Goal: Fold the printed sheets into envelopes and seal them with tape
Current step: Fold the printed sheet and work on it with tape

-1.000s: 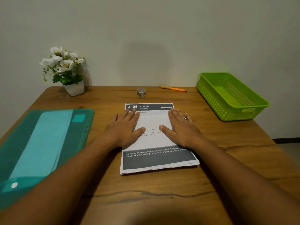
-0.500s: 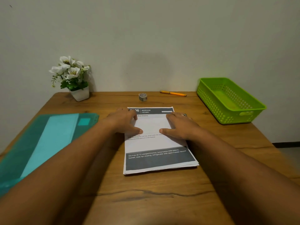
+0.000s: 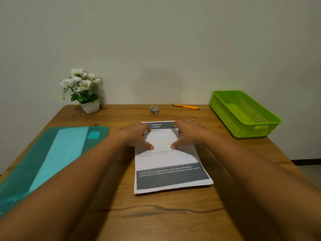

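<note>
- Our left hand (image 3: 137, 136) sits on the far left corner of the printed sheets (image 3: 171, 162), with the fingers bent down over the top edge and the thumb stretched flat on the page.
- Our right hand (image 3: 188, 134) mirrors it on the far right corner, fingers bent at the top edge and thumb pointing inward. The two thumb tips are near each other but apart.
- We cannot tell whether either hand has actually caught hold of the top sheet or only presses on it.
- A ring (image 3: 191, 120) shows on the right hand.
- The sheets lie as a stack in the middle of the wooden counter (image 3: 156, 214), with a dark printed band along the near edge and a dark header at the far edge.
- Beyond the stack, near the wall (image 3: 156, 40), stand a small tape roll (image 3: 154, 110) and, to its right, an orange pen (image 3: 185, 106).
- A green basket (image 3: 243, 126) sits at the right far corner.
- A teal folder (image 3: 43, 153) lies on the left side, and a white pot of flowers (image 3: 83, 91) stands behind it.
</note>
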A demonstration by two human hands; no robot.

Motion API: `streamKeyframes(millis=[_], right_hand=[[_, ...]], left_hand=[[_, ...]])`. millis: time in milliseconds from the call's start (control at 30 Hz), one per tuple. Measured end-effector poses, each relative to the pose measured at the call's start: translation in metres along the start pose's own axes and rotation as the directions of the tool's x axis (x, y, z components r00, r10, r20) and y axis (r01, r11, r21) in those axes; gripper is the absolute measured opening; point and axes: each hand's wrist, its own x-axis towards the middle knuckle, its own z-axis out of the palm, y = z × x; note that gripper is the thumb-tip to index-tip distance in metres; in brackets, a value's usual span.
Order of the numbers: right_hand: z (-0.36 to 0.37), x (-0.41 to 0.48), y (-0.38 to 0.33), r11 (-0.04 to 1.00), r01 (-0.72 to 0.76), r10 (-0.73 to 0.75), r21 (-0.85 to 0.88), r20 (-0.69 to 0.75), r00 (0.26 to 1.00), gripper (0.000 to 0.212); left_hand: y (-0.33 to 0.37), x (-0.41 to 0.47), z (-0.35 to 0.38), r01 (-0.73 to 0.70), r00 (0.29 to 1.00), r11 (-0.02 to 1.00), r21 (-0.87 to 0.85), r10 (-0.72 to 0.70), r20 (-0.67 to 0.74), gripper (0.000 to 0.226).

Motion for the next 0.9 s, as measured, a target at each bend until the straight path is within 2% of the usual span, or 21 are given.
streamKeyframes(millis=[133,233,367,467,500,567,767,900], right_hand=[[-0.002,0.0,0.0,0.997,-0.022,0.023,0.079,-0.014,1.0,0.102],[-0.003,-0.001,0.003,0.992,-0.021,0.022,0.124,-0.008,1.0,0.095],[-0.004,-0.001,0.002,0.994,0.004,0.001,0.109,-0.045,0.999,0.071],[-0.01,0.0,0.0,0.997,0.052,-0.045,0.053,-0.119,0.992,0.031],[-0.012,-0.001,0.0,0.997,0.053,-0.044,0.06,-0.139,0.989,0.026],[-0.015,-0.001,0.002,0.996,0.054,-0.038,0.077,-0.186,0.982,0.022],[-0.013,-0.006,0.001,0.996,0.084,-0.093,-0.045,-0.286,0.954,0.02],[0.0,-0.011,-0.007,0.981,0.106,-0.159,-0.165,-0.35,0.923,0.009]], left_hand=[[-0.003,-0.005,0.006,-0.002,0.998,1.0,0.01,0.002,-0.07,0.067],[-0.005,-0.007,0.01,-0.019,0.994,0.999,-0.034,0.015,-0.111,0.059],[-0.005,-0.009,0.014,-0.033,0.988,0.999,-0.023,0.029,-0.152,0.085],[0.0,-0.014,0.012,-0.056,0.971,0.998,0.016,0.058,-0.231,0.093],[0.002,-0.015,0.011,-0.059,0.965,0.998,0.036,0.066,-0.256,0.092],[0.002,-0.016,0.009,-0.064,0.944,0.996,0.058,0.079,-0.321,0.081],[0.006,-0.02,0.003,-0.091,0.863,0.99,0.109,0.133,-0.487,0.027],[0.014,-0.023,0.011,-0.107,0.856,0.987,0.116,0.151,-0.494,0.02]])
